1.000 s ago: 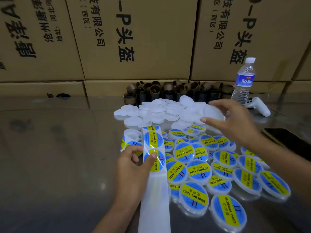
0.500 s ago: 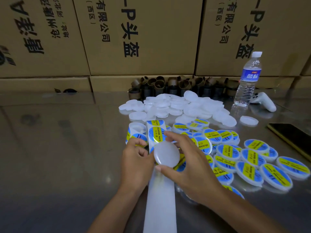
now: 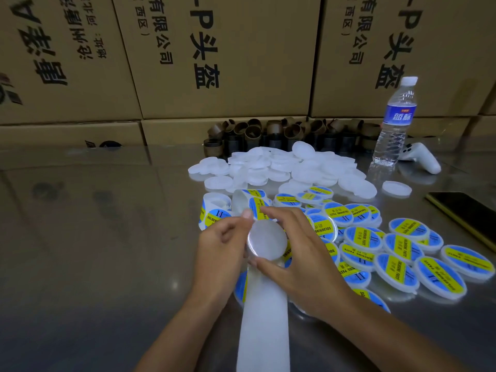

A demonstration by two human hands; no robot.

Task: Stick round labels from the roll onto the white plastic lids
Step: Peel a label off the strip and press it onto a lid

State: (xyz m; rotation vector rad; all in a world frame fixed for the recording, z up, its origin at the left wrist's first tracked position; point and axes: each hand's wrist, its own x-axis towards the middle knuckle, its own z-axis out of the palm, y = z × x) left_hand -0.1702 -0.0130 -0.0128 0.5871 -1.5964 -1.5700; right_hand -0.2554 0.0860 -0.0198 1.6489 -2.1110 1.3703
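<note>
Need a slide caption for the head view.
Right hand pinches a blank white lid above the backing strip, left hand close beside it.

Left hand [image 3: 220,245] and right hand [image 3: 303,267]: both bare, fingernails [image 3: 247,214] trimmed short. Left forearm [image 3: 188,326] and right forearm [image 3: 375,336]: bare along their whole visible length, down to the lower frame edge.

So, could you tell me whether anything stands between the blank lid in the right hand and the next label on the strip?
Nothing visible does. The right hand grips the blank lid above the backing strip, and the next label lies just beyond it; only the left hand, its thumb tip beside that label, is near.
</note>
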